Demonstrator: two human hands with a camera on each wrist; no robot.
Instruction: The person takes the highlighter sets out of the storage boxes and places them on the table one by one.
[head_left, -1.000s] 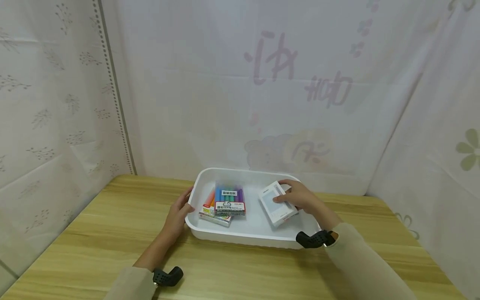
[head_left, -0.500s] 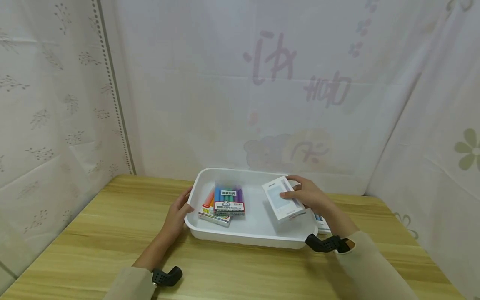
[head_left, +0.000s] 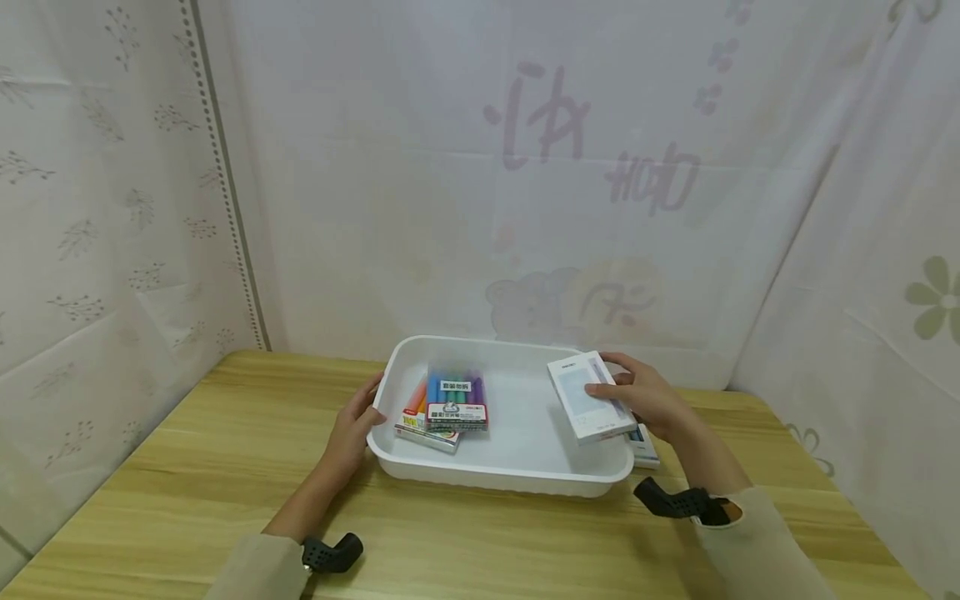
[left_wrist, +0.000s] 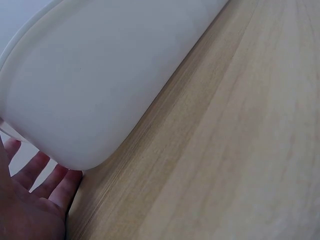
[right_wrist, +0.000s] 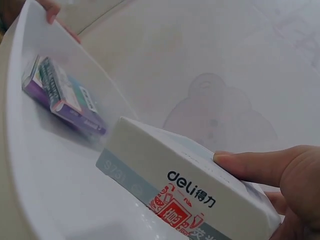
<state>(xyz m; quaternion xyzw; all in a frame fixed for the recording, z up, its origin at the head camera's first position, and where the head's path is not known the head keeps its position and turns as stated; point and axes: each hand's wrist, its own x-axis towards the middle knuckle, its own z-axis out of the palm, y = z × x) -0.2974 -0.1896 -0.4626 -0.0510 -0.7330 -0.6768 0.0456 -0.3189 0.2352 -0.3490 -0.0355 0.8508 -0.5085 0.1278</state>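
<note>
Relative to one second earlier, the white box (head_left: 588, 398) lies farther right, together with the right hand (head_left: 647, 398), and part of a white-and-blue packet (head_left: 645, 450) now shows outside the tray. At left, the left hand (head_left: 352, 429) grips the white tray (head_left: 498, 482), thumb over the rim and fingers along the outer wall. Within the tray's left half, a clear pack of markers (head_left: 457, 404) rests on an orange marker pack (head_left: 429, 437); the upper pack's markers run front to back, while the lower pack is turned askew. At the tray's right end, the white box is held over the interior, its long axis running obliquely from far left to near right, its lower corner overlapping the right rim in the head view; contact there cannot be told. Its printed broad face is up. The right hand pinches its right side, thumb on top. Beyond stands the packet, partly hidden.
</note>
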